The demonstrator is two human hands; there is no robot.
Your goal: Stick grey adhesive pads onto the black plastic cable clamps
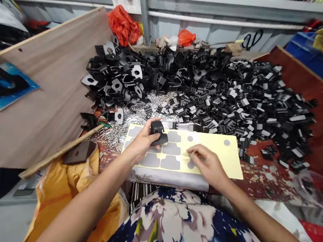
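Observation:
My left hand (143,141) grips a black plastic clip (157,127) above a yellow backing sheet (227,160). Grey rectangular stickers (170,162) and a few round ones fill much of the sheet's left and middle. Over the sheet's middle, my right hand (209,164) has its thumb and fingertips pinched together. Whatever may be between those fingertips is too small to make out. Beneath the sheet's near edge lies a grey roll (171,180). Just behind the sheet are more black parts.
A large heap of black plastic parts (202,73) covers the back and right of the table. Small metal pins (112,136) are scattered at left centre. A wooden stick (63,153) lies at left, near a wooden board (57,78). Red bags (124,24) sit at the back.

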